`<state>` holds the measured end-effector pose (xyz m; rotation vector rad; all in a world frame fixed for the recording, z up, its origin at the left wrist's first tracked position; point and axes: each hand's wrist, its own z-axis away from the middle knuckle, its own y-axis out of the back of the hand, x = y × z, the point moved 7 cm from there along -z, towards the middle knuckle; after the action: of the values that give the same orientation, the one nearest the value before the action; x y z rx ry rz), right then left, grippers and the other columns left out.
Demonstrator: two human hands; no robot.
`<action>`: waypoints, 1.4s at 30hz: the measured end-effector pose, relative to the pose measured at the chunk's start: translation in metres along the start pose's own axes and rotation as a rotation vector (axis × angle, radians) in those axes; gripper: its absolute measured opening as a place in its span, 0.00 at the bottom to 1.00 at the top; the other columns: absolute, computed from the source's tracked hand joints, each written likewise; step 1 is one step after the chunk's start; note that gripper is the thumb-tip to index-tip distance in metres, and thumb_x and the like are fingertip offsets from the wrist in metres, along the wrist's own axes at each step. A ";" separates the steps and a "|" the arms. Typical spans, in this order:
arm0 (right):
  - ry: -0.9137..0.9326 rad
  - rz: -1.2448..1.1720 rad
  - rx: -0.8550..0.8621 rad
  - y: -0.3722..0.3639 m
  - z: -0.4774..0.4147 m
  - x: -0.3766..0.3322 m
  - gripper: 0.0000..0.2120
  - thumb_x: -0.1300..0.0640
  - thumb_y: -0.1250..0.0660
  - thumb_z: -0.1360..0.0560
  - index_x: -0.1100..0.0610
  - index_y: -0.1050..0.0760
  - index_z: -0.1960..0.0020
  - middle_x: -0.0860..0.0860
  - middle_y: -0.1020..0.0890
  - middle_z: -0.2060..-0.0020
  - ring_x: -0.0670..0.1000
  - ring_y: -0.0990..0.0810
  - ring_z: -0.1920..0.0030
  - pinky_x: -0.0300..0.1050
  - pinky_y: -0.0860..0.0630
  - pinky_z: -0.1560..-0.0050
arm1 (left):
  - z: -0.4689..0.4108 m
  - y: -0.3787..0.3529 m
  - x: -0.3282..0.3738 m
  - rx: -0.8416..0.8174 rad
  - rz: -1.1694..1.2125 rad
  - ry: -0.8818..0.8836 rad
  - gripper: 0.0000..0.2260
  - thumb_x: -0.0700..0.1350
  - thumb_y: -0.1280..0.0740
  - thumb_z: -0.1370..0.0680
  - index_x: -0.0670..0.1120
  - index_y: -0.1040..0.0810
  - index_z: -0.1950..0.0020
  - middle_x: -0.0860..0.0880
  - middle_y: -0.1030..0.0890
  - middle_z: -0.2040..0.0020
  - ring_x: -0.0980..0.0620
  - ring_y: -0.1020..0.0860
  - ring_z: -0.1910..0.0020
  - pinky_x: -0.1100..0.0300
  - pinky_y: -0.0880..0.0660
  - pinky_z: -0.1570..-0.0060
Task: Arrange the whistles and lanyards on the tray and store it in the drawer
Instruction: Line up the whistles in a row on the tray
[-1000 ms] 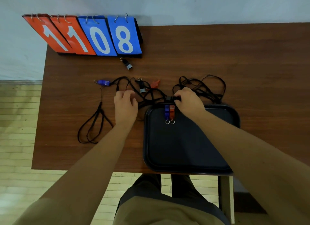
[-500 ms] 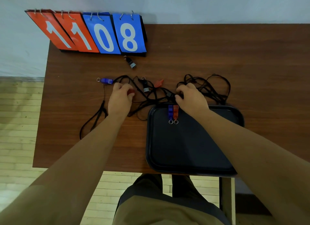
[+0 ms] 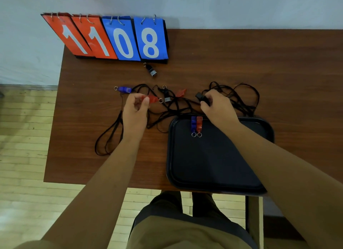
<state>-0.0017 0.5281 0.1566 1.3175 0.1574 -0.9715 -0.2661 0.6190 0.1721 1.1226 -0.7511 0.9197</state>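
pinching a red plastic whistle (image 3: 151,99) between thumb and fingertips, the left hand (image 3: 135,112) sits over the brown wooden table (image 3: 259,59), left of the tray. the right hand (image 3: 218,107) is curled round a black plastic whistle (image 3: 200,96) just beyond the far rim of the black rectangular plastic tray (image 3: 171,156). a blue whistle (image 3: 193,122) and a second red whistle (image 3: 199,122) lie side by side, touching, inside the tray's far edge, just beside the right hand. tangled black cord lanyards (image 3: 178,109) spread between and beyond both hands. another blue whistle (image 3: 125,89) lies just beyond the left hand. a lone black whistle (image 3: 151,70) lies near the red-and-blue flip scoreboard (image 3: 120,39).
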 end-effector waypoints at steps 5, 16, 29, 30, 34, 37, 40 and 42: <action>-0.172 -0.368 0.122 0.018 0.024 0.021 0.07 0.51 0.33 0.21 0.52 0.23 0.45 0.46 0.18 0.54 0.45 0.19 0.53 0.45 0.22 0.48 | 0.010 0.000 0.000 0.006 0.135 0.111 0.04 0.47 0.39 0.17 0.49 0.28 0.43 0.55 0.15 0.47 0.61 0.18 0.49 0.55 0.21 0.44; -0.403 -0.362 0.168 0.006 0.098 0.075 0.07 0.54 0.30 0.22 0.53 0.23 0.46 0.49 0.18 0.52 0.48 0.19 0.50 0.42 0.24 0.50 | 0.051 -0.060 -0.009 -0.355 0.043 0.187 0.10 0.55 0.38 0.18 0.51 0.21 0.45 0.53 0.19 0.58 0.58 0.22 0.62 0.59 0.24 0.57; -0.362 -0.129 0.095 -0.035 0.078 0.075 0.14 0.50 0.29 0.22 0.57 0.24 0.43 0.53 0.21 0.48 0.53 0.20 0.50 0.53 0.20 0.50 | 0.067 -0.097 -0.050 -0.378 0.039 0.298 0.07 0.40 0.34 0.19 0.47 0.23 0.42 0.47 0.20 0.45 0.53 0.17 0.56 0.59 0.19 0.54; -0.364 -0.126 0.094 -0.037 0.077 0.075 0.15 0.49 0.29 0.22 0.57 0.24 0.42 0.53 0.21 0.48 0.53 0.20 0.50 0.54 0.19 0.50 | 0.068 -0.096 -0.051 -0.368 0.042 0.312 0.06 0.41 0.33 0.19 0.47 0.23 0.43 0.48 0.20 0.45 0.53 0.16 0.56 0.59 0.19 0.56; -0.360 -0.143 0.099 -0.039 0.074 0.072 0.18 0.47 0.30 0.22 0.58 0.24 0.40 0.53 0.21 0.47 0.53 0.21 0.48 0.54 0.20 0.48 | 0.066 -0.096 -0.049 -0.337 0.013 0.273 0.10 0.43 0.36 0.17 0.46 0.25 0.36 0.47 0.18 0.44 0.54 0.15 0.58 0.62 0.20 0.58; -0.341 -0.165 0.108 -0.037 0.074 0.072 0.18 0.46 0.32 0.21 0.58 0.24 0.38 0.53 0.21 0.48 0.52 0.21 0.49 0.53 0.20 0.48 | 0.069 -0.100 -0.047 -0.387 0.102 0.291 0.15 0.39 0.42 0.16 0.50 0.26 0.31 0.47 0.19 0.45 0.56 0.17 0.59 0.62 0.22 0.56; -0.331 -0.179 0.097 -0.035 0.076 0.074 0.16 0.48 0.33 0.20 0.58 0.23 0.39 0.53 0.21 0.47 0.51 0.20 0.51 0.51 0.20 0.49 | 0.075 -0.102 -0.050 -0.394 0.402 0.468 0.14 0.38 0.42 0.16 0.48 0.22 0.35 0.45 0.19 0.44 0.54 0.20 0.59 0.59 0.24 0.54; -0.318 -0.173 0.093 -0.035 0.076 0.075 0.15 0.50 0.33 0.20 0.58 0.23 0.39 0.53 0.21 0.47 0.50 0.20 0.51 0.50 0.20 0.49 | 0.078 -0.102 -0.052 -0.370 0.577 0.557 0.11 0.40 0.39 0.16 0.47 0.20 0.39 0.46 0.18 0.46 0.53 0.20 0.59 0.58 0.24 0.53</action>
<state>-0.0106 0.4274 0.1086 1.2292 -0.0194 -1.3356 -0.2008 0.5160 0.1060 0.2833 -0.7437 1.4279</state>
